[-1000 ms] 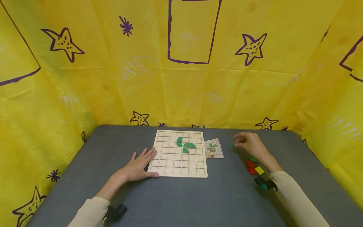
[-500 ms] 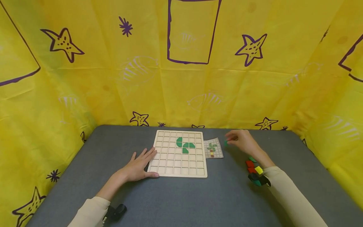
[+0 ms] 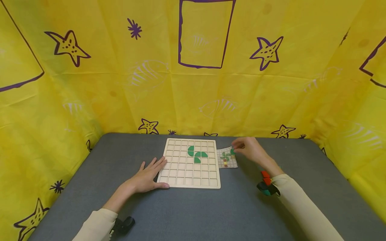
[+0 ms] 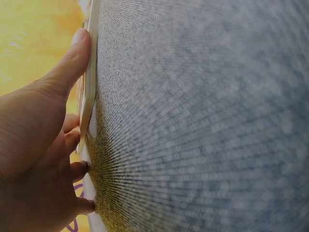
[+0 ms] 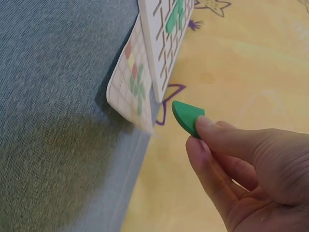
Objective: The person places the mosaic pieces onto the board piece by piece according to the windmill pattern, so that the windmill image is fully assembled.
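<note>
A square wooden grid board (image 3: pixel 184 174) lies on the table with several green quarter-circle pieces (image 3: pixel 197 157) set in its upper right cells. My left hand (image 3: pixel 146 177) rests spread at the board's left edge; in the left wrist view its thumb lies along the board's side. With thumb and fingertips my right hand (image 3: pixel 250 150) pinches a green quarter-circle piece (image 5: pixel 187 117), held in the air over the right edge of the pattern card (image 3: pixel 229 162). That card, printed with a green, red and yellow design, sits against the board's right side.
Red pieces (image 3: pixel 266 177) lie on the grey table (image 3: pixel 193 214), partly hidden under my right wrist. A black wrist strap (image 3: pixel 268 189) is on the right arm, another (image 3: pixel 124 225) on the left. Yellow patterned cloth (image 3: pixel 193 97) stands behind the table.
My right hand has moved left, carrying the green quarter-circle piece from beside the loose pieces to the card. The right forearm now covers the yellow piece. My left hand has stayed put.
</note>
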Tool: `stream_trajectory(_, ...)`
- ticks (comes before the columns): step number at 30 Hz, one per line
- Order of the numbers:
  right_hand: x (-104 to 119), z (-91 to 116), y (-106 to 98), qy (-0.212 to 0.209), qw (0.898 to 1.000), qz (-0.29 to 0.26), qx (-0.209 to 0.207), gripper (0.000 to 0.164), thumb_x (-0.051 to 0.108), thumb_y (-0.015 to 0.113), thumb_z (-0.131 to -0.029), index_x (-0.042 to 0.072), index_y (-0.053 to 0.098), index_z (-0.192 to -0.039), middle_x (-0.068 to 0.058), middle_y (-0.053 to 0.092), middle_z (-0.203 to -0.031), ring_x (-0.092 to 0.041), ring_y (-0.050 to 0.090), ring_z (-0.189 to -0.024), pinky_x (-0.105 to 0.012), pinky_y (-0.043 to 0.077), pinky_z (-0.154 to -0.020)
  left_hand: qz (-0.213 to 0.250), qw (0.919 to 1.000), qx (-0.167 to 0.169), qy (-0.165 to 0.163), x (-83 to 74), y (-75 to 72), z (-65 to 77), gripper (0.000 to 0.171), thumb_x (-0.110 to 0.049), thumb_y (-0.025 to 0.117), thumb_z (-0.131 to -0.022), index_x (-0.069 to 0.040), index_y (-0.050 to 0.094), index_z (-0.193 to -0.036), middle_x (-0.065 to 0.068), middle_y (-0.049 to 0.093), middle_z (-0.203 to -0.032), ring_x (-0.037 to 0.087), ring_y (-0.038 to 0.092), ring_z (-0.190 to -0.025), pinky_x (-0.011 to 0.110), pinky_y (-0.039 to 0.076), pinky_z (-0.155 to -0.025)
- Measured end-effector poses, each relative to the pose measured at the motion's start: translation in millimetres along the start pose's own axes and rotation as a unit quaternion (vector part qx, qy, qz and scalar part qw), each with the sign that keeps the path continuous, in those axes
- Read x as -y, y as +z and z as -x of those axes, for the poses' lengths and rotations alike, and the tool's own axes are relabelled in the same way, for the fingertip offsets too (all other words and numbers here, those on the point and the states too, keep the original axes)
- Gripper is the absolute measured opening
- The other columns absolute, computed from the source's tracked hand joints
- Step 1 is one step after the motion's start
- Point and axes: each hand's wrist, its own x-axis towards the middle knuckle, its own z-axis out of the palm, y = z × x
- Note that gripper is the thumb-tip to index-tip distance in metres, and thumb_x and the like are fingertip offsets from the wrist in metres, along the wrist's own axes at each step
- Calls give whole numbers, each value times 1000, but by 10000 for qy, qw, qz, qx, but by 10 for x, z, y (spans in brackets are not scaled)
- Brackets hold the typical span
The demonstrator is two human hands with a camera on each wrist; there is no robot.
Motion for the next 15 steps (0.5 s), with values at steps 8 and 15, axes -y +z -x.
stream_trajectory(8,106,-71,106,-154,9998,-43,93,20,-1,74,-84,-1,72,-103,-13,72,-94,-27,68,-84,-41,56,-75,1,10000,18,-49,-14,-28,5,100,-58,70,-82,-4,26,-155,15,20,-161,46,12,-146,71,0,-109)
stream_trajectory(15,241,-161,213,-192,9991,-202,308,21,0,73,-86,-2,71,-106,-12,72,-95,-26,68,-86,-39,56,-75,3,10000,49,-77,-5,-10,6,100,-58,70,-82,-6,26,-155,14,19,-162,45,11,-147,71,0,-109)
